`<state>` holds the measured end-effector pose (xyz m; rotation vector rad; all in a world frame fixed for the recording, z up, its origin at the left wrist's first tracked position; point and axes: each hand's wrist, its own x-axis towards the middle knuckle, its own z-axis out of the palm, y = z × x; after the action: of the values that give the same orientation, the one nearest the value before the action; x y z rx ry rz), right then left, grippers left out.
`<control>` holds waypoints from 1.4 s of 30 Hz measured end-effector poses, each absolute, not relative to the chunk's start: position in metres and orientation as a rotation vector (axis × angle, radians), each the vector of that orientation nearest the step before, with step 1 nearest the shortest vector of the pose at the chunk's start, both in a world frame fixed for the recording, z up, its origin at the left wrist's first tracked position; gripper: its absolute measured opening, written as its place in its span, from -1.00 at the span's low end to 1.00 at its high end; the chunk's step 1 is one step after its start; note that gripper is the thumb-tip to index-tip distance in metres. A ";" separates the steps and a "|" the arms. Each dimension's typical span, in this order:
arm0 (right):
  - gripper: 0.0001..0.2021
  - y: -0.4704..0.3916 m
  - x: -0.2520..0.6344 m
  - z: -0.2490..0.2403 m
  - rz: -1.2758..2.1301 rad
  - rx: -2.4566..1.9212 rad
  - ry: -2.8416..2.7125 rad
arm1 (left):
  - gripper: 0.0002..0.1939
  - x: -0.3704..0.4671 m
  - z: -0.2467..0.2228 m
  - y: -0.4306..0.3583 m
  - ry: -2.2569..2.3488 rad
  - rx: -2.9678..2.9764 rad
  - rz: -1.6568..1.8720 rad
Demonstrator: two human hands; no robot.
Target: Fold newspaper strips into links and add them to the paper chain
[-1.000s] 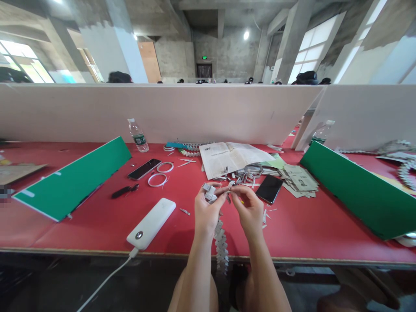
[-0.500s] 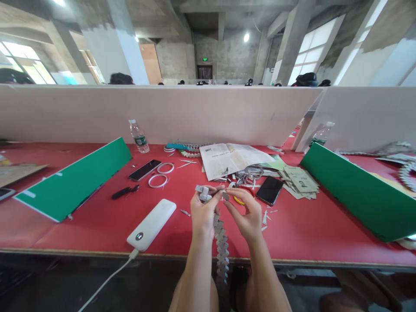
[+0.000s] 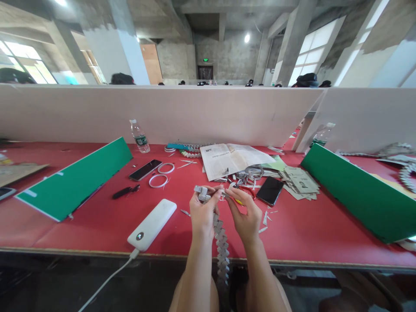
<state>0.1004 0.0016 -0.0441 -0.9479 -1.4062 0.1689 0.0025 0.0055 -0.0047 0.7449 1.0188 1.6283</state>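
A grey zigzag chain of folded paper hangs from my left hand down past the table edge, between my forearms. My left hand is closed on the chain, and a pale folded part of it sticks out over the index finger. Thumb and fingers of my right hand are pinched at a small folded paper strip, close against the left fingertips. Whether that strip is joined to the chain is hidden by the fingers. Pliers with red and yellow handles lie just behind my right hand.
A white power bank with a cable lies left, near white rings, a phone and a dark tool. Newspaper, another phone and paper sheets lie beyond. Green boards flank both sides.
My right fingers have drawn closer together around the small paper strip, which has turned and shows less of its surface. The left hand and chain have barely moved.
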 end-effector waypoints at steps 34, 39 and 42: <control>-0.86 0.004 0.101 -0.037 0.727 -0.800 -1.112 | -0.77 -0.002 0.001 -0.001 1.165 1.130 1.565; -0.83 0.007 0.106 -0.040 0.725 -0.877 -1.027 | -0.77 0.000 -0.002 0.003 1.080 1.119 1.513; -0.77 0.010 0.107 -0.043 0.791 -0.930 -0.989 | -0.71 -0.001 -0.003 0.005 1.038 1.049 1.547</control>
<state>0.1073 0.0099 -0.0432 -0.9305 -0.9888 0.7911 -0.0011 0.0048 -0.0034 1.0494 1.0377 1.5466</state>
